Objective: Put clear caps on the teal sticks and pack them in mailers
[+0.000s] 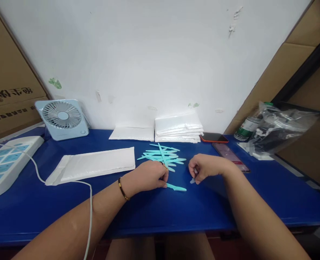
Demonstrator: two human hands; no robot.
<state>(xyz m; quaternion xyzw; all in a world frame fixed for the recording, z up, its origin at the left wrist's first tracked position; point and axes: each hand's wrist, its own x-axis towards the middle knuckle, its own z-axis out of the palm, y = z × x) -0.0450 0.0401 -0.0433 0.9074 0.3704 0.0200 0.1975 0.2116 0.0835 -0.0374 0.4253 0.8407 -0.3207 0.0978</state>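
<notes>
My left hand [151,176] is closed in a pinch on one end of a turquoise eyebrow razor [177,188]. The razor's other end points right, just above the blue table. A small translucent cap [193,180] shows at the fingertips of my right hand [207,168], which is closed on it. A gap separates the cap from the razor. Beyond my hands lies a loose, crisscrossed pile of similar turquoise razors [160,155]. Left of the pile rests a white padded mailer [97,163], close to my left wrist.
White mailers [178,126] are stacked against the wall, with another white mailer [133,133] beside them. Two phones [214,137] lie at right, near a bottle [248,127] and plastic bag [284,126]. A fan [63,119] and power strip [5,162] stand left; a white cable [91,209] crosses my left forearm.
</notes>
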